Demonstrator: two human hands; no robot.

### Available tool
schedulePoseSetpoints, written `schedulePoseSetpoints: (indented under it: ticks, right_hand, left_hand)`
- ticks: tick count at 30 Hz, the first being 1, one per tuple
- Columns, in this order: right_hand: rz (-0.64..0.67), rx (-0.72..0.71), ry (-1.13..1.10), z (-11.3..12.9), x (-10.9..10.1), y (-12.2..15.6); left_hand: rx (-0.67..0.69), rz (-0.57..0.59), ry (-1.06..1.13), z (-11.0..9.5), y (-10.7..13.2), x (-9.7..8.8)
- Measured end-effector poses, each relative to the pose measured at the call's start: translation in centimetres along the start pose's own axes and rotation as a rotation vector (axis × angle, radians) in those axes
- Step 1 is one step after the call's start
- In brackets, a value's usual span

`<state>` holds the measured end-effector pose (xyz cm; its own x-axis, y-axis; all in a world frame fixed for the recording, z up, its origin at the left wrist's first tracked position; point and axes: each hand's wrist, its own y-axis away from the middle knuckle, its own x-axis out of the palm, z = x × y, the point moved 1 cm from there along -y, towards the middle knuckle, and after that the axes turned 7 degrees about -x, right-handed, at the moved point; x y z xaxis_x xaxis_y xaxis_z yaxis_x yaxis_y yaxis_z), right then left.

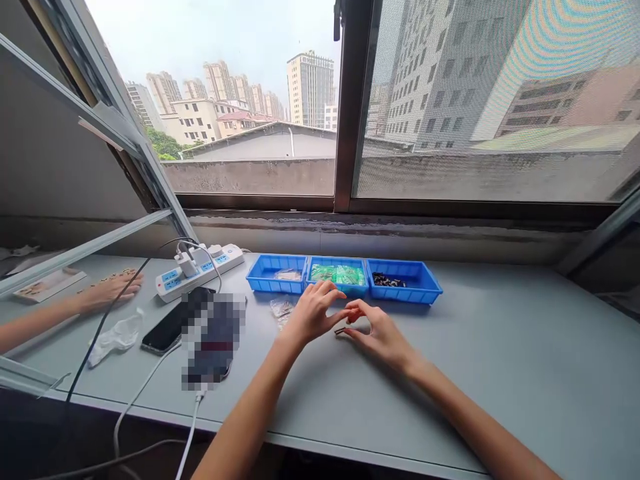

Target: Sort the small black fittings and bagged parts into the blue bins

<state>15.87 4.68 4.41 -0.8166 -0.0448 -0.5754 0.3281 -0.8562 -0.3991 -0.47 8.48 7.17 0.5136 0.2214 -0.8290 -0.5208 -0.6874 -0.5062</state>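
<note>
My left hand point(317, 312) is raised over the desk with its index finger and thumb apart. Its thumb tip is close to the curled fingers of my right hand point(377, 333); whether they touch I cannot tell. At the tip of my right thumb is a small, thin, dark metal-looking piece point(340, 331), too small to name. Just beyond my hands are three joined blue bins: the left bin point(254, 279) has pale small pieces, the middle bin point(361, 291) green packets, the right bin point(423, 293) small black parts. A clear plastic bag point(281, 308) lies beside my left hand.
Left of my arms lie a black phone point(167, 330), a blurred-out device point(213, 343) with a white cable point(189, 433), and a power strip point(233, 257). Crumpled white plastic point(117, 339) is near a metal frame point(150, 160). Another person's hand point(113, 292) rests beyond it.
</note>
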Motion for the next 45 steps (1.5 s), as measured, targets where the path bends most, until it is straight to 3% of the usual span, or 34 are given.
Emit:
schedulePoseSetpoints:
  ticks: [8, 16, 21, 33, 37, 45]
  right_hand:
    - [-0.323, 0.081, -0.330, -0.3, -1.2, -0.7]
    - [-0.284, 0.049, -0.360, 0.6, -1.3, -0.7]
    - [-0.393, -0.039, -0.285, 0.4, -1.7, -0.7]
    - [-0.450, -0.160, -0.079, 0.8, -2.1, -0.3]
    - [-0.459, -0.218, -0.005, 1.1, -2.5, -0.2]
    - [-0.455, -0.102, -0.154, 1.3, -1.5, -0.3]
  left_hand:
    - [0.018, -0.094, 0.240, 0.2, -0.2, 0.0]
    - [-0.015, -0.217, 0.450, -0.7, -0.5, -0.2]
    - [-0.023, -0.226, 0.419, -0.8, -0.5, -0.2]
    - [0.027, -0.343, 0.334, -0.9, -0.2, -0.1]
    - [-0.034, -0.366, 0.341, -0.8, -0.2, 0.0]
    - [-0.080, -0.394, 0.355, -0.8, -0.2, -0.7]
